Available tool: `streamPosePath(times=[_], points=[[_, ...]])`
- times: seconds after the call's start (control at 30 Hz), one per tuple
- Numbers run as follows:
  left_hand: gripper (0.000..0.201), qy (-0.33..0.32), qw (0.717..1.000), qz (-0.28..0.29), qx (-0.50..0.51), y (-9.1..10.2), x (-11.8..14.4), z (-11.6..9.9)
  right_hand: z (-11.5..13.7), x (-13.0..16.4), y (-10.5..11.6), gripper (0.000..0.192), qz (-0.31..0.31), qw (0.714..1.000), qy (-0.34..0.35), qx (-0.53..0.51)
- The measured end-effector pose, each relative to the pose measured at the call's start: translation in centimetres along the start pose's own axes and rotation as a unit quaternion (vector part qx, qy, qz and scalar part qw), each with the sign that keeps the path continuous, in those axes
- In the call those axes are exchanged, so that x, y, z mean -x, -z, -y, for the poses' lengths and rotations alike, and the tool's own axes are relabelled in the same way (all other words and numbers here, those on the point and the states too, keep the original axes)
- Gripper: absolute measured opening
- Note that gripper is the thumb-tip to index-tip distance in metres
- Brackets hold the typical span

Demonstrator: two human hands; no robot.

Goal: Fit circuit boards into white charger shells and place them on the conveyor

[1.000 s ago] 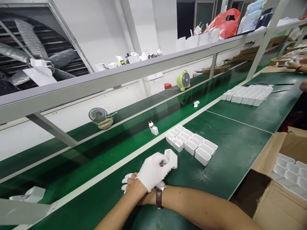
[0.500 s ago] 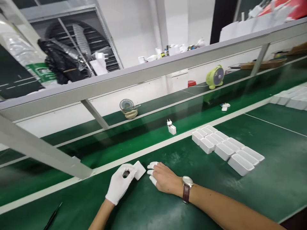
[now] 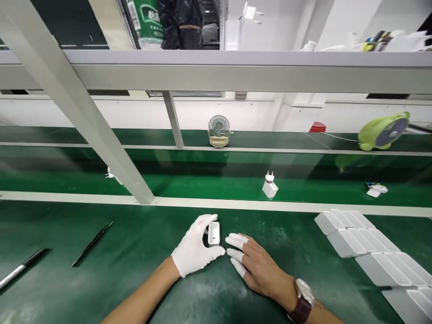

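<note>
- Head view, hidden parts: our left hand (image 3: 195, 249), gloved white, grips a small white case (image 3: 213, 233) between thumb and fingers; the glove covers the case's left side, and we cannot tell what the dark slot on its face is.
- Our right hand (image 3: 258, 266) lies open and flat on the green bench (image 3: 141, 252), holding nothing; white cots cover three fingertips (image 3: 236, 241). The forearm and watch (image 3: 304, 299) are cut off at the lower edge.
- Containers: open white trays (image 3: 367, 249) sit packed in rows at right, running out of frame; we cannot make out their contents.
- Edges and room: the case sits near the white strip (image 3: 236, 204) bordering the belt (image 3: 202, 182). A charger (image 3: 270, 186) stands upright on the belt, well apart from both hands. Two dark tools (image 3: 92, 243) lie far left; bare bench lies between them and the left hand.
</note>
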State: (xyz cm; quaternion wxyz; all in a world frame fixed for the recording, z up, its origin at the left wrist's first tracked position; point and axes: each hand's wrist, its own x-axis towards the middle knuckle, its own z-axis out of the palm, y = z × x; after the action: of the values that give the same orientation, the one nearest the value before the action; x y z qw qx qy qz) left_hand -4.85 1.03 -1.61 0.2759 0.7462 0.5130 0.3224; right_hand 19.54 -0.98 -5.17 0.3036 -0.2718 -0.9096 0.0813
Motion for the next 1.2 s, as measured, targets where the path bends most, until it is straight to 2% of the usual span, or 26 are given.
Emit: streamPosePath(times=[0.13,0.43,0.5,0.57,0.63,0.67,0.77,0.83,0.93,1.03,1.1,1.2], points=[[0.062,0.022,1.000,0.008,-0.019,-0.1,0.1,-0.3,0.0,0.4,-0.3,0.035,0.007,1.000,-0.030,0.005],[0.049,0.043,0.999,0.011,0.017,-0.1,-0.3,-0.5,0.1,0.1,0.0,0.034,0.026,0.999,-0.036,-0.004],[0.052,0.063,0.998,0.012,0.016,-0.3,-0.3,-0.3,0.1,0.0,0.0,0.032,0.022,0.999,-0.028,-0.012],[0.067,0.068,0.998,0.008,0.004,-0.3,-0.1,-0.1,0.2,-0.2,0.2,0.033,0.023,0.999,-0.014,-0.024],[0.079,0.034,0.999,0.009,-0.011,-0.1,0.2,0.0,0.5,-0.5,0.6,0.033,0.036,0.999,0.006,-0.039],[0.080,0.003,1.000,0.015,-0.017,0.1,0.3,0.0,0.7,-0.6,0.9,0.033,0.047,0.998,0.018,-0.047],[0.063,-0.086,0.995,0.047,-0.020,0.5,0.5,-0.1,1.5,-1.0,1.7,0.028,0.076,0.994,0.046,-0.061],[0.057,-0.100,0.994,0.049,-0.023,0.4,0.4,0.0,1.9,-1.1,2.0,0.025,0.088,0.993,0.054,-0.059],[0.059,-0.074,0.996,0.005,-0.043,-0.4,0.4,0.1,2.0,-1.0,2.0,0.025,0.078,0.994,0.051,-0.054],[0.054,-0.041,0.996,-0.033,-0.066,-1.1,0.4,0.0,1.5,-0.7,1.3,0.030,0.029,0.998,0.031,-0.038],[0.050,-0.017,0.998,-0.015,-0.059,-1.1,0.5,-0.2,1.1,-0.5,0.7,0.036,-0.003,1.000,-0.001,-0.023],[0.064,0.028,0.998,0.044,-0.035,-0.9,0.6,-0.6,0.7,-0.4,0.1,0.043,-0.018,0.998,-0.056,-0.015]])
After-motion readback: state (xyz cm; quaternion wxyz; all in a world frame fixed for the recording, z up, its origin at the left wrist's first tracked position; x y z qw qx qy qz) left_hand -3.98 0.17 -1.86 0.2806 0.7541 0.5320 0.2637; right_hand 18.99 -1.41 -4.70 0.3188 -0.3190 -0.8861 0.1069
